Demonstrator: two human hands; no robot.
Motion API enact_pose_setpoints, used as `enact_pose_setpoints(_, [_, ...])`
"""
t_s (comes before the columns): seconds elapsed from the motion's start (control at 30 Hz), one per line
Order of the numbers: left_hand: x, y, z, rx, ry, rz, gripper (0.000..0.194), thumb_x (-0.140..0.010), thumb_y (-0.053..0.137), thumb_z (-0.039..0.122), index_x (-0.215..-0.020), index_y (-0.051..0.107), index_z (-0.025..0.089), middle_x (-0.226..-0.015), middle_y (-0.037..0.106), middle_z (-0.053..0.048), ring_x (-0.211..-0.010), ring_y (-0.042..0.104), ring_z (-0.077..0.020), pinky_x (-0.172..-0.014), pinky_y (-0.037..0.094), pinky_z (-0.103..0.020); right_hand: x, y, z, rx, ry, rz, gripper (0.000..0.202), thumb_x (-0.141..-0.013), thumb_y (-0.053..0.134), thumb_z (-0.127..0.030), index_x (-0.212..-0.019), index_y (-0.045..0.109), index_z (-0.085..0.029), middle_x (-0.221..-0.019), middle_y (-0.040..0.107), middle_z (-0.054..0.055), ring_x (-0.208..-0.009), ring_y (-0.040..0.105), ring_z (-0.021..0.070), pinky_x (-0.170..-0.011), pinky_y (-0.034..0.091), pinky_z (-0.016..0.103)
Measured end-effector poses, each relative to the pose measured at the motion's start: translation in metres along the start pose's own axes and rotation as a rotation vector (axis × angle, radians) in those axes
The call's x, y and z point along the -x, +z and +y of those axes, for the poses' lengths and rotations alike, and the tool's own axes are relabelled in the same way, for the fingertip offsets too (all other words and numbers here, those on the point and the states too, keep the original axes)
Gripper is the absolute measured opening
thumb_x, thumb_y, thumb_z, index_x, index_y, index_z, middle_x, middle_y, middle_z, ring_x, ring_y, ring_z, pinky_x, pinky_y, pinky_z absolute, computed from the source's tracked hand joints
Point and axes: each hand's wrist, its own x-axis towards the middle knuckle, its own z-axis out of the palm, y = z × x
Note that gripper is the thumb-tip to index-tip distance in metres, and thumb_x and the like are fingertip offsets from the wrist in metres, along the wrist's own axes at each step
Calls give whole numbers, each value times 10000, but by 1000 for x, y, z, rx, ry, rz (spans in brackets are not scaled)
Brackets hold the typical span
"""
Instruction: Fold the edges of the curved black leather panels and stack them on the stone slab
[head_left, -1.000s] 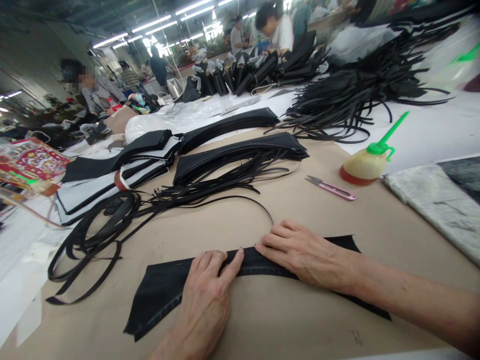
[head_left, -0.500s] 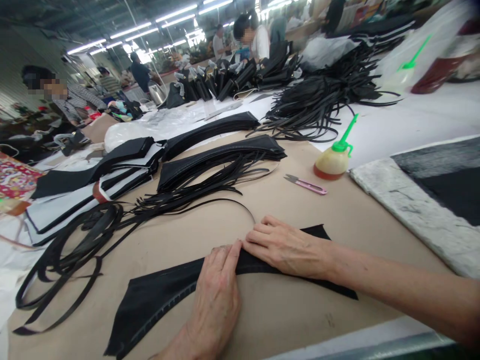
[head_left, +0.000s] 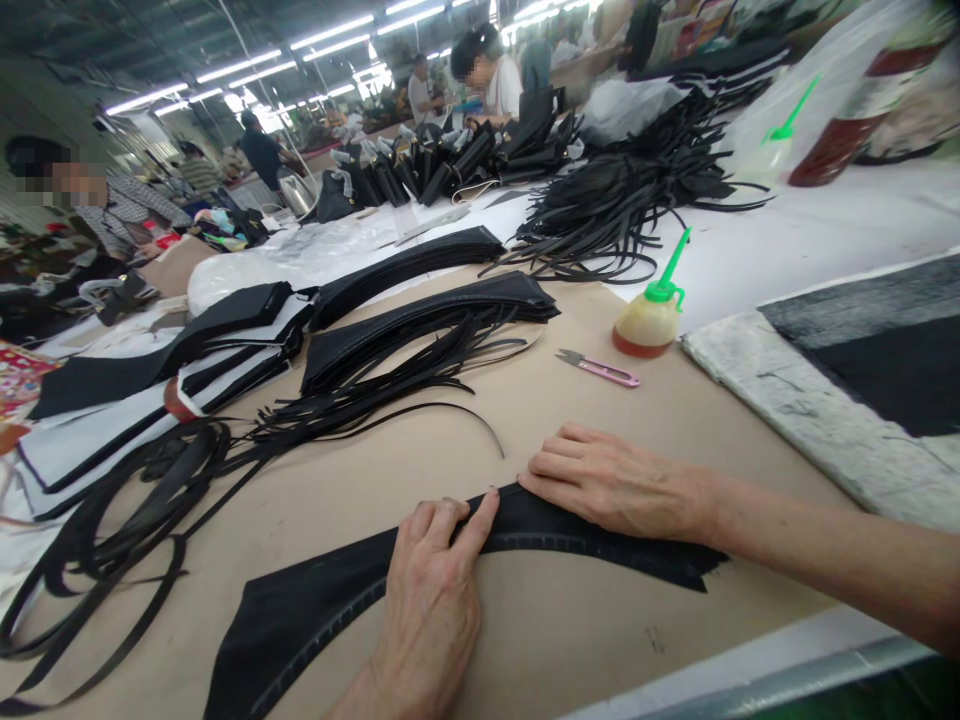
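Black curved panel [head_left: 517, 522] lies on the brown-covered worktop [head_left: 570, 640]; the left hand [head_left: 439, 575] rests palm-down on it, unclenched, thumb spread, while the right hand [head_left: 604, 480] touches its far edge, grip impossible to tell.

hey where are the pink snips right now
In the head view, the pink snips lie right of centre on the brown sheet, beside the nearer green-capped bottle, beyond the right hand.

A single head-worn camera is looking forward and down across the brown-covered bench [head_left: 570, 620].
From the wearer's eye level, it is viewing the bare left fingers [head_left: 480, 520] and bare right fingers [head_left: 559, 468] closely at lower centre, while long white tube lights [head_left: 240, 66] are slanting across the distant top.
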Motion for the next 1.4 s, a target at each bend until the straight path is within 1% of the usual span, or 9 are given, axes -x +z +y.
enact_pose_setpoints(0.17, [-3,-1,-1,-120,61,-28,668,-828,403,-14,-1414,435,305,-1009,565,-63,-895,495,-219,-785,448,-370,2,3,-1,-16,16,27,197,-1014,416,-122,-1107,588,-95,-952,557,70,-846,487,199,-776,388,352])
enact_pose_setpoints(0.3, [-8,-8,0,-166,70,-72,674,-798,427,-33,-1371,490,315,-958,559,-63,-865,496,-224,-785,459,-390,4,2,-2,-44,37,12,211,-1010,429,-124,-1164,569,-93,-987,568,80,-886,489,205,-805,395,363])
enact_pose_setpoints(0.43, [-17,-13,8,-88,42,-42,596,-794,401,-53,-1261,585,270,-1148,544,-97,-1032,502,-255,-877,464,-438,5,1,-5,-50,58,-5,242,-1025,381,-126,-1191,554,-100,-1021,568,83,-906,477,207,-836,384,375])
enact_pose_setpoints(0.5, [-23,-10,15,-2,36,-11,541,-821,373,-44,-1243,580,224,-1224,531,-104,-1089,494,-252,-917,462,-435,4,1,-6,-47,69,-11,235,-1026,381,-128,-1181,555,-99,-1012,565,77,-899,475,207,-839,382,378])
enact_pose_setpoints(0.63, [-30,4,28,178,54,16,495,-876,343,-11,-1328,465,148,-1141,582,-105,-1014,525,-221,-901,489,-390,3,0,-8,-49,82,-17,187,-1019,409,-126,-1083,583,-98,-976,557,65,-872,471,199,-839,384,370])
enact_pose_setpoints(0.83, [-32,14,27,140,65,77,483,-887,329,0,-1333,436,151,-1048,590,-95,-953,535,-230,-864,502,-395,16,0,1,-18,73,55,306,-1039,276,-114,-1167,552,-77,-948,560,78,-844,470,201,-805,388,358])
enact_pose_setpoints(0.93, [-33,12,26,114,68,38,472,-886,335,4,-1317,459,150,-997,586,-86,-910,524,-232,-834,502,-395,28,-1,8,-4,103,76,348,-1039,247,-112,-1108,588,-93,-922,566,77,-812,473,198,-782,383,353])
enact_pose_setpoints(1.1, [-35,12,26,80,65,-71,528,-873,355,1,-1357,469,178,-1024,568,-87,-942,492,-243,-830,491,-397,42,-5,16,13,69,88,372,-1046,240,-129,-1119,602,-80,-932,580,94,-837,490,201,-793,389,353])
enact_pose_setpoints(1.4, [-36,11,31,-116,126,-84,650,-835,373,-33,-1421,431,244,-1031,556,-81,-919,484,-236,-820,488,-380,45,-4,13,25,96,61,330,-1043,285,-139,-1171,584,-85,-979,584,98,-873,492,207,-819,390,368])
